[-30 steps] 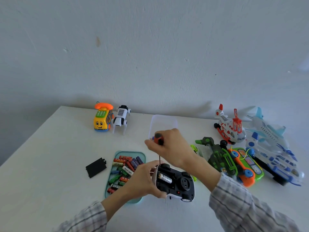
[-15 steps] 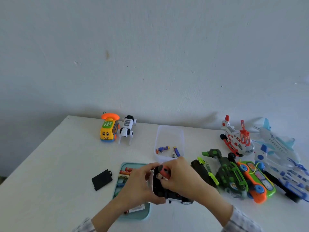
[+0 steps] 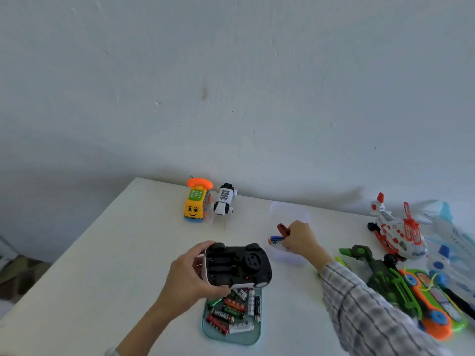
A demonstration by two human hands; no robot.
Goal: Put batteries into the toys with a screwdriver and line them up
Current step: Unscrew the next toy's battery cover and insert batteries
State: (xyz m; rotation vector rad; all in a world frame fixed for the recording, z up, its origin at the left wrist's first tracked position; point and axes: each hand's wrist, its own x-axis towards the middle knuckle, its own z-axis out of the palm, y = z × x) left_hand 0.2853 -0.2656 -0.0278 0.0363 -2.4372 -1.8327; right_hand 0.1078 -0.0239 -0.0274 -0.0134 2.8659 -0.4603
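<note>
The left hand point(image 3: 189, 276) grips the upturned black toy car point(image 3: 237, 267), battery bay bare, while the right hand point(image 3: 299, 240) clutches the red-handled screwdriver point(image 3: 282, 229).

Right hand point(image 3: 299, 240) with screwdriver point(image 3: 282, 229) now off the toy car point(image 3: 237, 268), over the clear box point(image 3: 290, 214).

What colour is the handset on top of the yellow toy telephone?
Orange. The handset lies across the top of the toy telephone; the head view shows it.
</note>
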